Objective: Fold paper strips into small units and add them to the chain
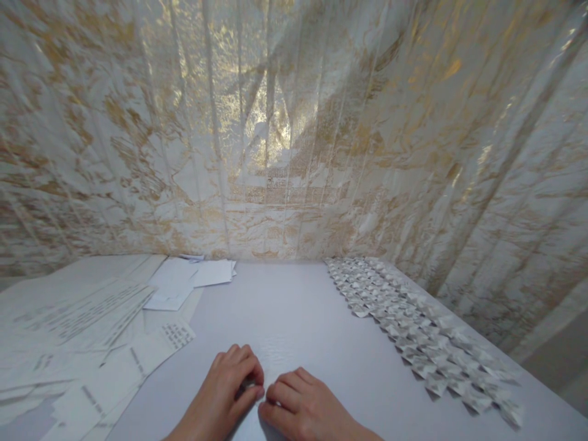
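Close to the front of the table, my left hand [228, 387] and my right hand [301, 405] are side by side, almost touching at the fingertips. The fingers of both are curled in and closed. A small sliver of something shows under the left fingers, but its kind is hidden. Whatever the right fingers hold, if anything, is covered by the hand. Beneath both hands is the smooth white tabletop [285, 306]. Nearest to my left hand are loose printed sheets [138, 361].
More printed papers [78, 312] overlap across the left side, with blank white sheets [169, 285] behind. Along the right edge run rows of small folded paper pieces [404, 324], packed closely. A white and gold curtain [294, 153] hangs right behind the table.
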Tool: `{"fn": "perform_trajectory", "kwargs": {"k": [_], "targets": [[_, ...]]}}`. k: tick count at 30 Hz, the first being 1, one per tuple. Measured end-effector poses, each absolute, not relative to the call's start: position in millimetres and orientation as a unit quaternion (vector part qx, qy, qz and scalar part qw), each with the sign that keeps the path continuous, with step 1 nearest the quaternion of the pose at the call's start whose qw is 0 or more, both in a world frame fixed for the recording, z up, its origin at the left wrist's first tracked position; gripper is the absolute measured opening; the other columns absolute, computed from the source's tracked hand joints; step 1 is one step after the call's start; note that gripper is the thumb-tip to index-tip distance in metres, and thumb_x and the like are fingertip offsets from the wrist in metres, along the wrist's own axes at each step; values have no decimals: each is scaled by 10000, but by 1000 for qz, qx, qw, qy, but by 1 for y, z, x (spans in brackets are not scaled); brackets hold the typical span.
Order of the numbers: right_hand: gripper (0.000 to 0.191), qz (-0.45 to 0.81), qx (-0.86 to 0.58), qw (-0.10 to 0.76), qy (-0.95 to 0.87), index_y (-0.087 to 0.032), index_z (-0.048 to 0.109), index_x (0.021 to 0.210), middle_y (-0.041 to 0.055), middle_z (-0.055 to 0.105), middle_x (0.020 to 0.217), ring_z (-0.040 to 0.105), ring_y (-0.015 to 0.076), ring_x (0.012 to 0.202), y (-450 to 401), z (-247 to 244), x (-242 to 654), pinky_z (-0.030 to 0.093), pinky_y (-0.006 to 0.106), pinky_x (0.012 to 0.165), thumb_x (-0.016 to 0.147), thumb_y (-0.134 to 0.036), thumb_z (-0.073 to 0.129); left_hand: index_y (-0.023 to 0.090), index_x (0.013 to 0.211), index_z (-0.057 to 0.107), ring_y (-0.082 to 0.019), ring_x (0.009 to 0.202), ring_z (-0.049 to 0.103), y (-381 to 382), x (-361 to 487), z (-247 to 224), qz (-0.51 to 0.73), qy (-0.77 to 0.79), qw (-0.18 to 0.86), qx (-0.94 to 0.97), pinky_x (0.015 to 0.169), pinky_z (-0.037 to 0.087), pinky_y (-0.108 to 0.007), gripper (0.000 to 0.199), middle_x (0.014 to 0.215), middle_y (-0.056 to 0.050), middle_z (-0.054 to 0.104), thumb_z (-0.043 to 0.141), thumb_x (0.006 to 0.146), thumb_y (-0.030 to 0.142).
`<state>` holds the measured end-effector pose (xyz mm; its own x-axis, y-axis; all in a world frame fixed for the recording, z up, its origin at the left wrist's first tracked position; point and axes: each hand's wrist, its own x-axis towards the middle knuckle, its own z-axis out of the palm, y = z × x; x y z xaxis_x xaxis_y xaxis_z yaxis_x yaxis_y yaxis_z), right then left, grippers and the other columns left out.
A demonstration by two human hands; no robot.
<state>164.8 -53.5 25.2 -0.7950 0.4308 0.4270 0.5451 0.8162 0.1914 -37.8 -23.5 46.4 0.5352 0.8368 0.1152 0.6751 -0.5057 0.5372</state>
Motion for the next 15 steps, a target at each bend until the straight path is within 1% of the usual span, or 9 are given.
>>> {"fn": "perform_trajectory", "kwargs": {"k": [3, 8, 11, 15], "targets": [[138, -166, -260, 194, -931, -175, 594, 942, -3, 638, 824, 542, 167, 753, -53, 22, 163, 357, 312, 623, 1029, -282, 607, 215, 810, 641, -233, 906, 577, -25, -38, 48, 180, 449, 211, 849, 813, 390, -381, 91, 891, -6, 661, 647, 869, 146], [103, -167, -257, 222, -926, -172, 601, 954, -6, 636, 826, 543, 172, 759, -53, 19, 161, 361, 318, 620, 1014, -254, 621, 232, 846, 667, -244, 926, 575, -25, -42, 50, 174, 442, 217, 853, 823, 380, -387, 34, 913, -1, 664, 688, 873, 231], [124, -165, -260, 214, -927, -168, 602, 935, 0, 635, 822, 544, 177, 760, -53, 18, 161, 366, 320, 635, 1003, -265, 637, 256, 861, 683, -243, 949, 575, -24, -46, 49, 188, 444, 220, 848, 834, 375, -386, 59, 924, 10, 675, 660, 874, 203], [123, -162, -258, 203, -930, -159, 606, 953, 11, 640, 831, 540, 183, 767, -55, 17, 161, 368, 327, 645, 1007, -267, 631, 254, 845, 687, -246, 949, 578, -23, -46, 48, 195, 455, 221, 840, 839, 369, -390, 84, 918, 6, 682, 640, 862, 185]]}}
